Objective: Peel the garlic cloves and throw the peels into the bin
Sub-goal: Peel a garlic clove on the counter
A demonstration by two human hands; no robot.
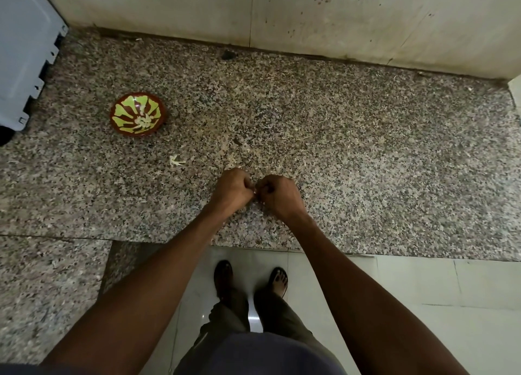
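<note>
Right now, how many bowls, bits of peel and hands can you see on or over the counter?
Bowls: 1, the red and green bowl
Loose peel bits lying on the counter: 1, the pale peel
Hands: 2, left hand and right hand, both curled together, pinching something small
Total: 4

Hidden and cut-off parts, counter view

Garlic clove (255, 193) nearly all covered between left hand (231, 189) and right hand (277, 195); only a pale speck shows. Bowl (138, 114) contents too small to tell apart. Grey appliance (24, 50) cut by left edge. Feet partly hidden behind arms.
</note>
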